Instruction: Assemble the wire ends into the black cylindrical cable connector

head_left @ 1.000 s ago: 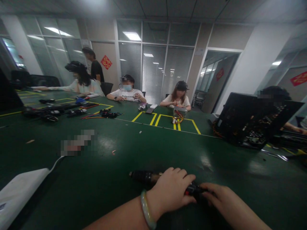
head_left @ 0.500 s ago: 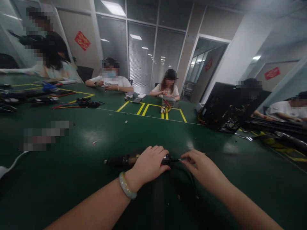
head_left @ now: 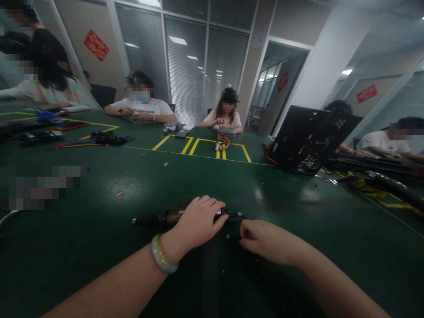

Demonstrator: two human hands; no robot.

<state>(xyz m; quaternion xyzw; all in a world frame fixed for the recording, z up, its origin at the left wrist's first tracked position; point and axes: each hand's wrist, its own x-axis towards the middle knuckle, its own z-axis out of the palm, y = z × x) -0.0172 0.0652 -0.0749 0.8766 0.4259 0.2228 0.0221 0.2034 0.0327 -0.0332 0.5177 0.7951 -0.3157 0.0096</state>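
A dark electric screwdriver [head_left: 159, 218] lies sideways on the green table, its tip pointing left. My left hand [head_left: 202, 221], with a pale bangle at the wrist, is wrapped over its rear part from above and hides that stretch. A thin black cord [head_left: 239, 215] comes out of the tool's right end. My right hand [head_left: 260, 238] has its fingers curled round this cord just right of the tool; the rest of the cord is mostly hidden by the hand or lost against the dark table.
A black computer case [head_left: 311, 139] stands tilted at the right. Across the green table [head_left: 198, 181] are a grey power supply [head_left: 227, 132] with coloured wires and a bundle of cables [head_left: 109, 139]. Yellow tape marks the far side. Several people sit around the table.
The view has shifted, so most of the scene sits further left. My right hand has gone from a fingertip pinch at the cord's base to curled fingers lower and nearer me.
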